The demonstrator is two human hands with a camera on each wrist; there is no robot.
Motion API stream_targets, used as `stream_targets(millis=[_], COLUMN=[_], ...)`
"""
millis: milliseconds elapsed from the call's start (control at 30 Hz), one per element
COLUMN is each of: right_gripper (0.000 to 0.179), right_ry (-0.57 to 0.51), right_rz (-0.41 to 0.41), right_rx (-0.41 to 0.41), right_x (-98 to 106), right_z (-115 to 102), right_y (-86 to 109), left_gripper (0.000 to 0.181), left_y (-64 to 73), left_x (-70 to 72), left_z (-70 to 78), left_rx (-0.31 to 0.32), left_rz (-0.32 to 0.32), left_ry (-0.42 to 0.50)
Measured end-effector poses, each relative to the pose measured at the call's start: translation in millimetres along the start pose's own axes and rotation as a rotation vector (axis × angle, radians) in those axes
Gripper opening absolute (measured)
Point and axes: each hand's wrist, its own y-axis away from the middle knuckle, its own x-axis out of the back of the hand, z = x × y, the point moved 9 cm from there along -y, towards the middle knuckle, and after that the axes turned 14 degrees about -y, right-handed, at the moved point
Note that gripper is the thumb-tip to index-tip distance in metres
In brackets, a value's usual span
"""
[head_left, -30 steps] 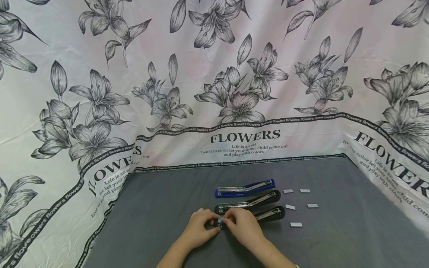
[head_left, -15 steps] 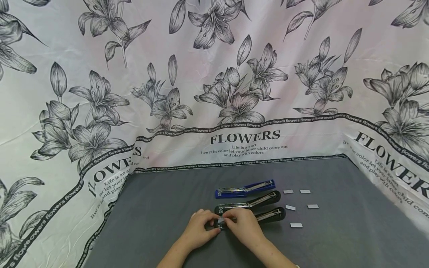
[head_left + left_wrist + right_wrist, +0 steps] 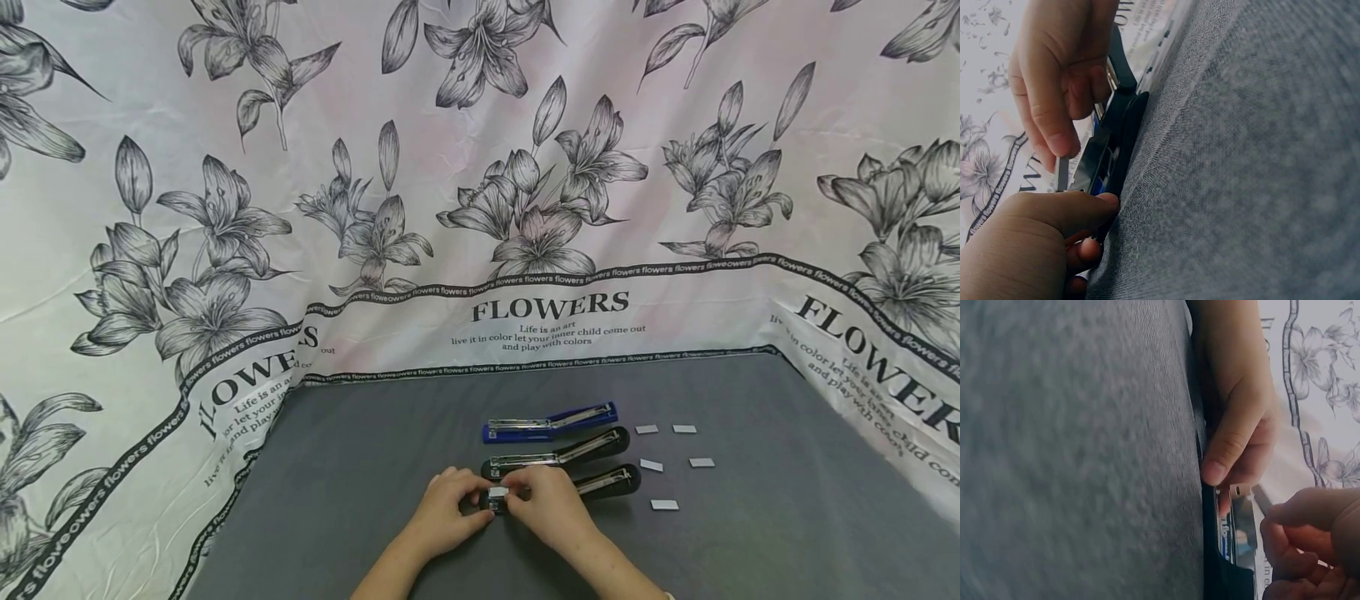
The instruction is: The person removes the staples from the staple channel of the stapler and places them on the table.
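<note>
Three opened staplers lie one behind another on the grey cloth: a blue stapler (image 3: 517, 430) at the back, a black stapler (image 3: 525, 460) in the middle and a nearer black stapler (image 3: 613, 480). My left hand (image 3: 444, 510) grips the front end of the nearer one, thumb along its base in the left wrist view. Between thumb and fingers my right hand (image 3: 551, 507) pinches a small staple strip (image 3: 1063, 173), held over the metal magazine (image 3: 1244, 534) near its front end. In the head view my right hand covers the middle of this stapler.
Several loose staple strips (image 3: 664, 505) lie on the cloth (image 3: 360, 450) to the right of the staplers. A white flower-printed curtain (image 3: 547, 333) borders the cloth at the back and on both sides.
The staple strip has tilted in my right fingers and its upper face now shows brighter. Both hands have otherwise stayed nearly in place, and the other staplers and strips have not moved.
</note>
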Motion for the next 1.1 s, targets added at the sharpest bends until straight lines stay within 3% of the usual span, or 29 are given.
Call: stream_targets(millis=[500, 733, 1100], right_gripper=[0.017, 0.015, 0.015], right_ry=[-0.080, -0.066, -0.031], right_rz=[0.000, -0.063, -0.070], right_rx=[-0.062, -0.072, -0.129], right_x=[41.3, 68.4, 118.9], right_z=[-8.0, -14.8, -7.2], right_y=[-6.6, -5.4, 3.5], left_gripper=[0.028, 0.028, 0.029], left_y=[0.9, 1.3, 0.5], left_x=[-1.5, 2.2, -2.0], left_z=[0.4, 2.7, 0.2], left_rx=[0.013, -0.023, 0.004], left_rz=[-0.005, 0.030, -0.028], left_ry=[-0.019, -0.024, -0.015])
